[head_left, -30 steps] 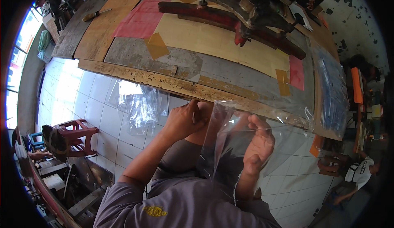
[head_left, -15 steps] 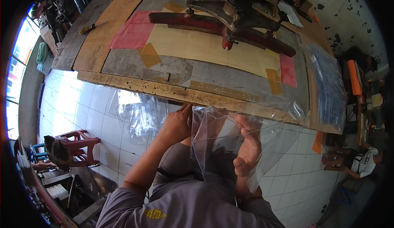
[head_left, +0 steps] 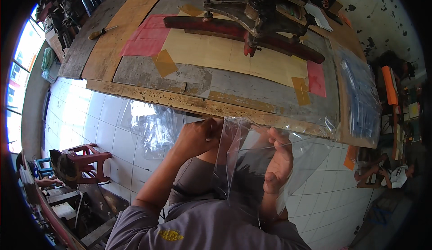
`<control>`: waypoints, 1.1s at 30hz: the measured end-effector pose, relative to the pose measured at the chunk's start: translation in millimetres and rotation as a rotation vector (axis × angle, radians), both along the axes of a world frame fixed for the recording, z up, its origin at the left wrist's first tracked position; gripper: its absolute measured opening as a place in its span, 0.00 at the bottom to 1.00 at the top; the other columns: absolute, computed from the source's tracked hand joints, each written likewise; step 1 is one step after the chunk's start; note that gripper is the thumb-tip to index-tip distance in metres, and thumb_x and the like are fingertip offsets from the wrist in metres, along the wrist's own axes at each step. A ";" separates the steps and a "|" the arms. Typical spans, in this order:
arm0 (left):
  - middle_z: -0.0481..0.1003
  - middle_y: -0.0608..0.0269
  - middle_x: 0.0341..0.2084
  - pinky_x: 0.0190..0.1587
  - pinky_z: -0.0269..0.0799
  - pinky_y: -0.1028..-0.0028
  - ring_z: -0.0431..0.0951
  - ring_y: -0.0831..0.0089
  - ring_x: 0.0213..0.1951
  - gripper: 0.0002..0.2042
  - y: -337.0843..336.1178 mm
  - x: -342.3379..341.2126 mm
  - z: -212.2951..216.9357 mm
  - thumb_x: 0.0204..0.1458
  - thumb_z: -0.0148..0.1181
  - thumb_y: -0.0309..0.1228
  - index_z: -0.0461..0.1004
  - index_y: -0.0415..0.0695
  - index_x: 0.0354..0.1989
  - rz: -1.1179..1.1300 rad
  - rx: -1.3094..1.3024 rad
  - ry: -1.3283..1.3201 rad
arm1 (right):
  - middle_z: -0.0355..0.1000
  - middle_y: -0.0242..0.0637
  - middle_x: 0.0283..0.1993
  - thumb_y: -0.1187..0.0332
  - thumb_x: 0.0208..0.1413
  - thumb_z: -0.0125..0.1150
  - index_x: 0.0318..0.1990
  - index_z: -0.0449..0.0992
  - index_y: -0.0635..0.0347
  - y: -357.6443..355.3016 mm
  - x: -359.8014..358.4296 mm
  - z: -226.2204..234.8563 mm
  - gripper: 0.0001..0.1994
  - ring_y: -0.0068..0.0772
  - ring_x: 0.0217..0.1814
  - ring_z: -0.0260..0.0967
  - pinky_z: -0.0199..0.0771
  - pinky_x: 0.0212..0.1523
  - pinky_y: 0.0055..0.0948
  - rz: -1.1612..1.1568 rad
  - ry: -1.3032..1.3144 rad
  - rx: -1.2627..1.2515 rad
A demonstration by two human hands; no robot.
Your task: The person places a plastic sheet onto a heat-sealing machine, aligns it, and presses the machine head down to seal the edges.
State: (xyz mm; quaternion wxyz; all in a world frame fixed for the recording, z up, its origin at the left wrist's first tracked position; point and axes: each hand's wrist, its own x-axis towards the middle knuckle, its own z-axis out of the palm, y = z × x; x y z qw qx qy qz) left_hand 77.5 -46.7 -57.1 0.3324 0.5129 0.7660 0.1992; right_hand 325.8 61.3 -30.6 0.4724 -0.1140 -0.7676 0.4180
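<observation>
A clear plastic sheet or bag (head_left: 245, 153) hangs below the table's front edge, creased and see-through. My right hand (head_left: 280, 162) shows through it, fingers raised and apart from the thumb; I cannot tell whether the hand is inside the plastic or behind it. Beside the plastic's left edge is my left hand (head_left: 198, 138), its fingers curled together. What those fingertips hold, if anything, is hidden.
The worktable (head_left: 148, 96) carries yellow sheeting (head_left: 216, 47), pink pieces and brown tape under a dark red press bar (head_left: 279, 45). A stack of clear plastic (head_left: 360, 97) lies at right. A screwdriver (head_left: 102, 33) rests at left; more clear plastic (head_left: 155, 128) and a red stool (head_left: 87, 162) are below.
The hanging plastic and my right hand have shifted a little to the right. A gap now shows between the plastic's top left corner and my left hand. A person in the far right background has leaned.
</observation>
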 end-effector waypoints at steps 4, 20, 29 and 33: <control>0.80 0.50 0.43 0.44 0.81 0.54 0.83 0.47 0.42 0.23 -4.1 1.5 -30.5 0.48 0.70 0.37 0.74 0.43 0.52 -0.007 0.534 0.238 | 0.66 0.54 0.73 0.40 0.64 0.60 0.71 0.68 0.58 -0.7 -1.7 1.4 0.37 0.46 0.72 0.63 0.62 0.67 0.45 -0.002 -0.002 -0.009; 0.79 0.41 0.45 0.47 0.81 0.52 0.82 0.41 0.44 0.21 2.0 3.5 -22.8 0.50 0.71 0.40 0.78 0.41 0.49 0.153 0.190 0.042 | 0.66 0.55 0.73 0.41 0.63 0.62 0.69 0.68 0.58 -2.5 -6.0 3.5 0.36 0.47 0.71 0.64 0.63 0.67 0.47 0.041 0.055 -0.060; 0.81 0.41 0.35 0.42 0.81 0.49 0.83 0.39 0.37 0.18 1.8 4.2 -35.5 0.54 0.68 0.39 0.77 0.43 0.50 0.098 0.534 0.237 | 0.67 0.55 0.72 0.40 0.63 0.62 0.69 0.69 0.57 -3.2 -5.4 1.6 0.36 0.46 0.70 0.65 0.64 0.65 0.45 0.035 0.060 -0.072; 0.79 0.40 0.44 0.50 0.79 0.50 0.82 0.43 0.46 0.17 13.4 10.2 5.3 0.51 0.69 0.37 0.79 0.44 0.47 0.212 0.003 -0.004 | 0.68 0.62 0.70 0.46 0.65 0.63 0.65 0.70 0.65 -2.1 -2.4 3.7 0.33 0.54 0.73 0.67 0.63 0.72 0.49 0.042 0.094 -0.080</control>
